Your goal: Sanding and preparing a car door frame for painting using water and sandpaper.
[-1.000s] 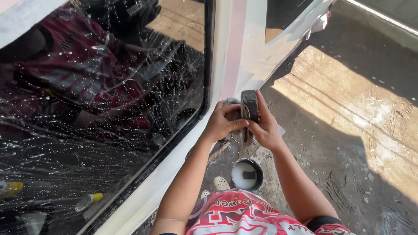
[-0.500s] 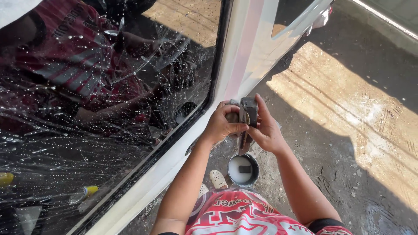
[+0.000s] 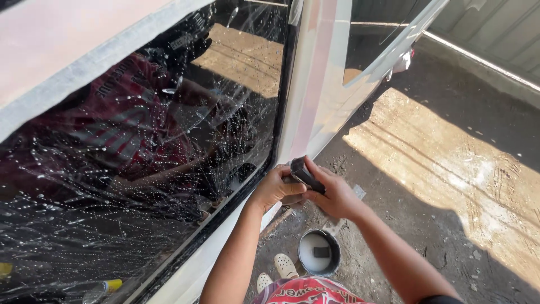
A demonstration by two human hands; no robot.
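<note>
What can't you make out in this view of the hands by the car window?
Head view:
- Dark block: its lower part is hidden by right hand and left hand.
- Bucket: dark lump inside, too small to identify.
- Yellow-capped bottle: cut off by bottom edge.

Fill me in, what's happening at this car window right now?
A person stands beside a white car, both hands together at the lower corner of its wet, dark window. The right hand grips a dark block-shaped tool; the left hand touches it. A small bucket sits on the ground below.
</note>
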